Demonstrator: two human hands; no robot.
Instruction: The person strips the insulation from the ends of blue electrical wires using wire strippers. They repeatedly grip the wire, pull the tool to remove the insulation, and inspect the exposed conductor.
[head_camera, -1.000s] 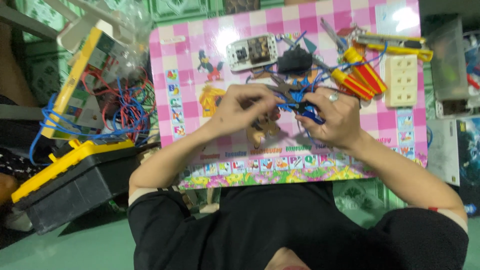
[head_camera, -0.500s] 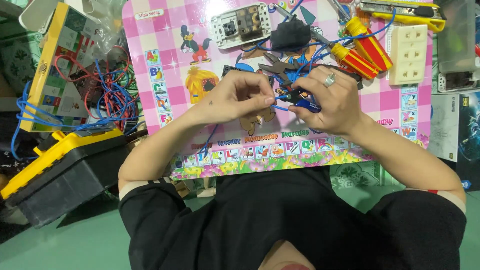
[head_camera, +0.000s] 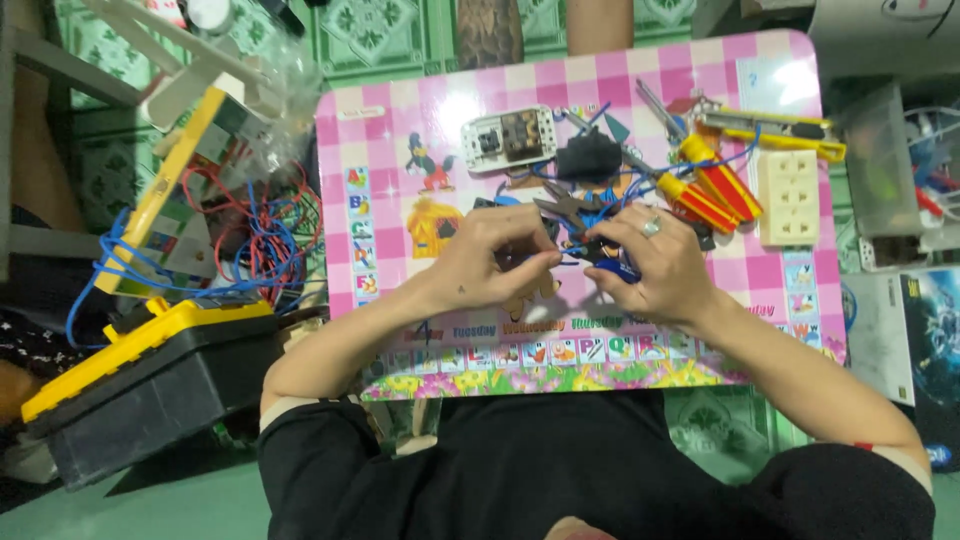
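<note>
Both hands meet over the middle of a pink checkered table (head_camera: 400, 150). My left hand (head_camera: 490, 255) pinches the end of a thin blue wire (head_camera: 560, 262). My right hand (head_camera: 655, 262), with a ring on one finger, grips a blue-handled tool (head_camera: 615, 270) at the wire; its tip is hidden by my fingers. Just beyond the hands lie dark pliers (head_camera: 565, 208), a black plug (head_camera: 590, 158) and loose blue wires.
A white switch module (head_camera: 507, 138), red-and-yellow screwdrivers (head_camera: 712, 192), a yellow utility knife (head_camera: 775, 128) and a cream socket block (head_camera: 788, 197) lie on the table. Left on the floor: a black-and-yellow toolbox (head_camera: 140, 385) and tangled red and blue wires (head_camera: 255, 235).
My view has shifted, so the table sits lower and further right in frame. Both hands stay together on the wire, with small finger movements.
</note>
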